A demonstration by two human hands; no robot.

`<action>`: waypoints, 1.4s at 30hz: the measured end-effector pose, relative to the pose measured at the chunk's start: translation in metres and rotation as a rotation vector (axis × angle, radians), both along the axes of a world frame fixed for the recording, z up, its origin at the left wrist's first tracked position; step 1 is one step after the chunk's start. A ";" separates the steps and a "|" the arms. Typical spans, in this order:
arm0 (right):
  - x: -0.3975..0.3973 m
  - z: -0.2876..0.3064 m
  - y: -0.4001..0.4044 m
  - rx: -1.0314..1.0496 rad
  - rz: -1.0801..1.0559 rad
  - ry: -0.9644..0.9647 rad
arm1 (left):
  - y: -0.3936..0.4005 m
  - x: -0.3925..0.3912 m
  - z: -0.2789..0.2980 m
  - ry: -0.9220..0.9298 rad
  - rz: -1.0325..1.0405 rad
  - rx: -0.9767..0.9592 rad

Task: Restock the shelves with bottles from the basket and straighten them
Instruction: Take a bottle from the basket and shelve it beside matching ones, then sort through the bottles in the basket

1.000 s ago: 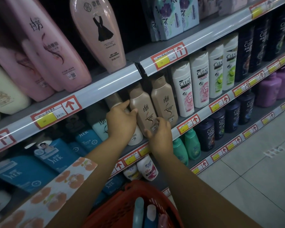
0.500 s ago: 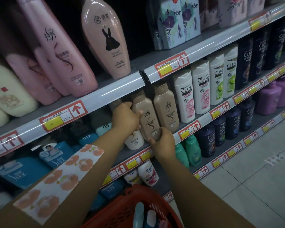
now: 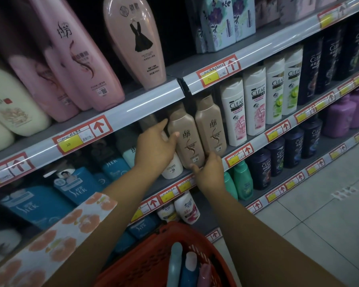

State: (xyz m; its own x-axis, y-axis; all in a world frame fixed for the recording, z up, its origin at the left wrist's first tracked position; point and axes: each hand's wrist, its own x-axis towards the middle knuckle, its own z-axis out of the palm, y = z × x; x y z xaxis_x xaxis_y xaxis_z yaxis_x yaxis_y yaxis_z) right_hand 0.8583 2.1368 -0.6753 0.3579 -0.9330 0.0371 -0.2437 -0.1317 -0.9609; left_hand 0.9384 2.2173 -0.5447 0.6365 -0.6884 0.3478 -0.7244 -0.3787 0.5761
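Observation:
A tan shampoo bottle (image 3: pixel 187 139) stands upright on the middle shelf (image 3: pixel 168 183), next to a second tan bottle (image 3: pixel 211 125). My right hand (image 3: pixel 209 172) grips the first bottle at its base, thumb under the lower left corner. My left hand (image 3: pixel 153 148) is at that bottle's left side, fingers stretched apart and the thumb resting on its front. A white bottle (image 3: pixel 172 168) stands partly hidden behind my left hand. The red basket (image 3: pixel 149 257) hangs low in front of me with a light blue bottle (image 3: pixel 174 264), a blue white-capped bottle (image 3: pixel 190 268) and a pink one (image 3: pixel 203 274).
White CLEAR bottles (image 3: pixel 234 112) and dark CLEAR bottles (image 3: pixel 311 71) fill the shelf to the right. Large pink bottles (image 3: pixel 77 59) crowd the top shelf. Blue refill packs (image 3: pixel 75 185) sit at the left, green bottles (image 3: pixel 241 179) below. Tiled floor (image 3: pixel 319 214) lies at the right.
My left hand has uncurled from a closed grip behind the tan bottle to stretched fingers at its left side. My right hand stays on the bottle's base. The view has tilted slightly.

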 end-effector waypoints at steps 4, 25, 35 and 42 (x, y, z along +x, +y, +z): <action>-0.012 0.001 0.015 -0.208 -0.001 0.235 | 0.052 -0.010 -0.009 -0.270 0.000 0.193; -0.042 0.030 0.216 -0.843 0.827 0.902 | 0.376 -0.019 -0.087 -0.376 0.277 0.777; -0.023 -0.058 0.187 -0.608 0.933 1.147 | 0.397 -0.013 -0.145 -0.157 0.153 0.883; 0.010 -0.088 0.187 -0.602 0.890 1.222 | 0.394 0.015 -0.154 -0.049 0.169 0.884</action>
State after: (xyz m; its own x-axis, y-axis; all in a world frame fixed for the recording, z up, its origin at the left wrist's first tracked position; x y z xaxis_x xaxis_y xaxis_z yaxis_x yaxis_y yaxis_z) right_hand 0.8688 2.3233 -0.7632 0.8346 -0.3830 -0.3960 -0.4260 -0.9044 -0.0231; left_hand 0.9533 2.6113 -0.6987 0.7516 -0.6164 -0.2348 -0.6353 -0.7723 -0.0063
